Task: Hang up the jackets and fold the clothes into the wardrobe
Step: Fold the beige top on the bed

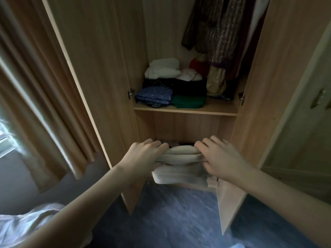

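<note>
Both hands grip a folded beige garment [180, 154] at the mouth of the wardrobe [100, 68], below its shelf [186, 110]. The left hand [143, 154] clamps the bundle's left end, the right hand [217, 156] its right end. On the shelf lie folded white, blue and green clothes [172, 88]; a knitted cardigan [220, 27] hangs above the shelf.

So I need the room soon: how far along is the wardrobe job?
Well along. Knitted jackets already hang, and folded clothes fill the upper shelf. In hand: left hand and right hand are placing a folded beige garment in the lower compartment. What remains outside isn't visible.
</note>
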Available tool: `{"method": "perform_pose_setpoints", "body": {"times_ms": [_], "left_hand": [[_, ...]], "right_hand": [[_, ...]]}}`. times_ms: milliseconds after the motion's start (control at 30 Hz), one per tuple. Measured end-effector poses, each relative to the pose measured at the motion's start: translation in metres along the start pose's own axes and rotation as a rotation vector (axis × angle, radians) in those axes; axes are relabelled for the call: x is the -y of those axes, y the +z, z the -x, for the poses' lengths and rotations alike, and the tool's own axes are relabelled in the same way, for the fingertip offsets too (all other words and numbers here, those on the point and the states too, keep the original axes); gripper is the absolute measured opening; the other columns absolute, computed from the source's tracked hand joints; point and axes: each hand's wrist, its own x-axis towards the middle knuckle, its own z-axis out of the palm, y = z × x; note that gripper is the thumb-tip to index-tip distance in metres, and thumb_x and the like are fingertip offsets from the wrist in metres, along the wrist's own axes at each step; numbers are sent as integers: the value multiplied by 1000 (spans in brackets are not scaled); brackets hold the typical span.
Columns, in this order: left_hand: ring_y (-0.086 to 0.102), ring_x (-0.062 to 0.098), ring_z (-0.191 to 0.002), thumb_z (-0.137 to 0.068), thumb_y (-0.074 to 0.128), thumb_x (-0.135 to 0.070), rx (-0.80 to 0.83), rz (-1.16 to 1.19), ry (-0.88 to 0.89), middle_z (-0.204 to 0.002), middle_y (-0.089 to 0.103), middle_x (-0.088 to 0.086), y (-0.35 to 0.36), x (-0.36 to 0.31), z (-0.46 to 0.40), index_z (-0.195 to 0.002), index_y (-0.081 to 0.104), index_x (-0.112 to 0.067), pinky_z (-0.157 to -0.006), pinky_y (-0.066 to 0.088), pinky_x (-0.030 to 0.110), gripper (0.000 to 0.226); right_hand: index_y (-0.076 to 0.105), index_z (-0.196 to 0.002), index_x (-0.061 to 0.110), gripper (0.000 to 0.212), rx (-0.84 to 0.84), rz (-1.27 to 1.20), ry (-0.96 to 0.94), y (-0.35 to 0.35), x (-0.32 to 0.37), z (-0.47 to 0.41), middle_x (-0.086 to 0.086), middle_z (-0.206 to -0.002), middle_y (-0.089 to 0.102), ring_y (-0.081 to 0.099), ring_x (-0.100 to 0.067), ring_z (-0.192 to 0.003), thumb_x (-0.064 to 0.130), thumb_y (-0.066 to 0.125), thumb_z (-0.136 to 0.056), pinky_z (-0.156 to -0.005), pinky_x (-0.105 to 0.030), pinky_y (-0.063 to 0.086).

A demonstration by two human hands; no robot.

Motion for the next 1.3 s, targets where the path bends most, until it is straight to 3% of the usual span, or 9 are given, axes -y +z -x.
{"method": "perform_pose_setpoints", "body": {"times_ms": [167, 300, 533, 667, 867, 1000, 1067, 1133, 1300], "left_hand": [[56, 14, -92, -89, 56, -55, 184, 78, 16, -102, 55, -10, 20, 36, -41, -113, 43, -27, -61, 48, 35, 39], [58, 16, -89, -90, 48, -62, 367, 217, 49, -99, 52, -11, 40, 70, -82, -109, 40, -24, -72, 50, 39, 43], [54, 14, -84, -89, 44, -67, 302, 324, 132, -99, 52, -12, 98, 172, -173, -106, 41, -26, -68, 45, 35, 44], [50, 14, -81, -87, 53, -64, 387, 442, 206, -94, 52, -8, 130, 211, -233, -98, 40, -27, -69, 45, 38, 40], [53, 7, -79, -85, 64, -56, 435, 681, 288, -92, 58, -8, 187, 252, -306, -102, 56, -26, -67, 46, 40, 36], [53, -6, -79, -85, 68, -51, 418, 718, 332, -87, 57, -16, 213, 276, -369, -106, 58, -28, -61, 39, 28, 33], [55, -6, -89, -85, 64, -55, 362, 593, 295, -96, 60, -20, 215, 295, -407, -115, 56, -36, -66, 43, 28, 36], [55, -1, -96, -87, 62, -56, 177, 502, 255, -103, 61, -22, 206, 317, -446, -117, 56, -41, -74, 47, 30, 34], [53, 16, -88, -80, 76, -25, -320, 320, 202, -100, 63, -7, 204, 348, -541, -111, 62, -24, -68, 47, 35, 34]], "right_hand": [[49, -108, 26, 34, 15, -6, -14, 27, -23, -66, 4, -99, 55, 53, -22, -98, 28, 58, -75, -71, -36, 47], [44, -110, 31, 31, 32, -85, 5, 44, -44, -128, 8, -105, 52, 48, -19, -105, 28, 52, -80, -81, -36, 45], [43, -115, 31, 34, 62, 9, -1, 74, -86, -251, 7, -115, 52, 48, -19, -113, 26, 54, -83, -87, -37, 42], [45, -118, 30, 34, 153, -20, -13, 98, -122, -308, 8, -119, 52, 47, -18, -114, 24, 54, -86, -86, -36, 41], [60, -109, 24, 41, 395, -468, 71, 130, -182, -357, 8, -99, 62, 56, -8, -88, 40, 77, -74, -76, -28, 47], [61, -101, 21, 37, 375, -456, 56, 142, -220, -397, 9, -90, 56, 52, -6, -80, 42, 77, -75, -65, -20, 39], [59, -100, 21, 36, 310, -453, 73, 143, -245, -420, 9, -91, 54, 50, -8, -83, 43, 76, -76, -65, -18, 38], [56, -98, 23, 35, 173, -480, 92, 137, -274, -444, 10, -89, 50, 46, -6, -83, 43, 76, -78, -63, -17, 34], [54, -109, 17, 39, -255, -121, 37, 116, -342, -504, -1, -103, 49, 43, -19, -96, 29, 72, -77, -76, -38, 42]]}}
